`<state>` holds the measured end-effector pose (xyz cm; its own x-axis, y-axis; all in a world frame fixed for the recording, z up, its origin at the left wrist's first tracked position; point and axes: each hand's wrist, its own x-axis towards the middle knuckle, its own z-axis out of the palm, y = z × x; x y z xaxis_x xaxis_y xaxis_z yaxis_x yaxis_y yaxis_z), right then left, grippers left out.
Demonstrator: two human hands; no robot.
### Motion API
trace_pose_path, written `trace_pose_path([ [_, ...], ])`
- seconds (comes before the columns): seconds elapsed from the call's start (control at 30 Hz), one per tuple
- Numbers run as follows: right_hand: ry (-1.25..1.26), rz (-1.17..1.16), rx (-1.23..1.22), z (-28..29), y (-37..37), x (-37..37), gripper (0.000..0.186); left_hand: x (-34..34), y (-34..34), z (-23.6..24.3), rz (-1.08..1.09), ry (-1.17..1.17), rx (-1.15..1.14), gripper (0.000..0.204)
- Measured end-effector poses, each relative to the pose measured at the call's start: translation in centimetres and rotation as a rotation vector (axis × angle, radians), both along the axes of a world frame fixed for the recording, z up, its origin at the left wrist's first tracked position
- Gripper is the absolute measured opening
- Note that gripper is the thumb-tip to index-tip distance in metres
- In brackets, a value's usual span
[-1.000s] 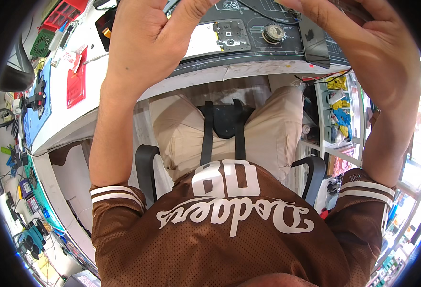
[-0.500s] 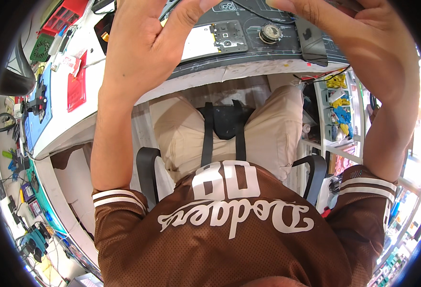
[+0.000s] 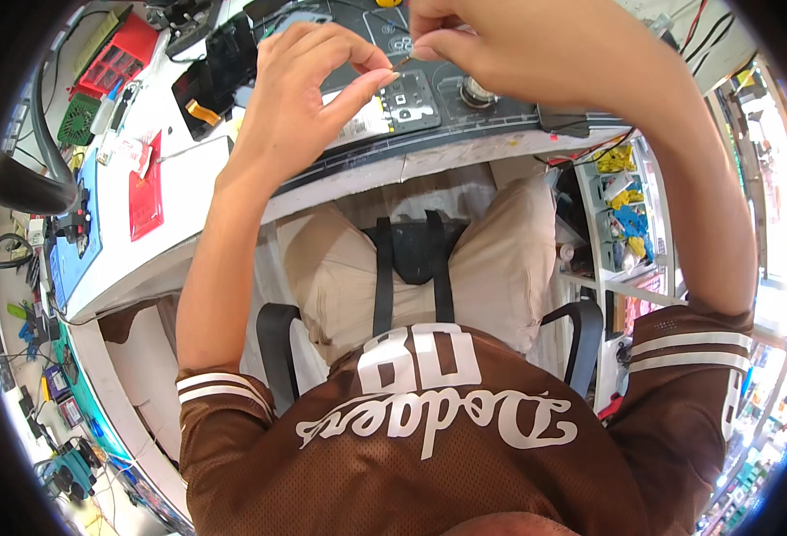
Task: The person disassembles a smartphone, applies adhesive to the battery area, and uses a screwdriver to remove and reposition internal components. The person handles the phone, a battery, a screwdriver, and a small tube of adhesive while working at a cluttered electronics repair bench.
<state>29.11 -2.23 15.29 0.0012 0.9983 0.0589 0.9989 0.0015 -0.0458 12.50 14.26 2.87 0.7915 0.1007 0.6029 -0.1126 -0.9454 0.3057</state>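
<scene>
My left hand (image 3: 299,103) has thumb and forefinger pinched on one end of a small thin reddish-dark strip (image 3: 401,63). The other end meets the pinched fingertips of my right hand (image 3: 487,45). The strip is too small to name exactly. Just below the fingertips, an opened phone (image 3: 408,100) lies on a dark work mat (image 3: 451,112), its pale battery partly behind my left hand. Under my right forearm stands a round metal tin (image 3: 476,95), and a dark flat phone-like panel (image 3: 561,121) is beside it, mostly hidden.
Left of my hand lie a black panel with an orange flex cable (image 3: 202,113), a red packet (image 3: 146,192) and a red drawer box (image 3: 125,58). A black curved arm (image 3: 36,183) rises at the far left. Right of my knees stands a shelf with coloured packets (image 3: 627,201).
Both hands have come lower in view and closer together, so the pinched strip between them now shows. The desk sits slightly differently in view.
</scene>
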Motion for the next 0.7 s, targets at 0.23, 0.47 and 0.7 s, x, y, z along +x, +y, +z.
trace_pose_path([
  [0.23, -0.25, 0.123, -0.204, -0.5, 3.7, -0.7, 0.022, 1.0, 0.3, -1.8, 0.066, 0.198, 0.017, 0.026],
  [0.47, -0.306, 0.144, -0.239, -1.3, 4.6, -1.6, 0.022, 0.0, -0.2, -2.8, 0.048, 0.274, -0.063, 0.025],
  [0.7, -0.217, 0.048, -0.218, 0.3, 3.1, -3.2, 0.023, 0.2, -0.2, -2.3, -0.03, 0.202, -0.11, 0.022],
])
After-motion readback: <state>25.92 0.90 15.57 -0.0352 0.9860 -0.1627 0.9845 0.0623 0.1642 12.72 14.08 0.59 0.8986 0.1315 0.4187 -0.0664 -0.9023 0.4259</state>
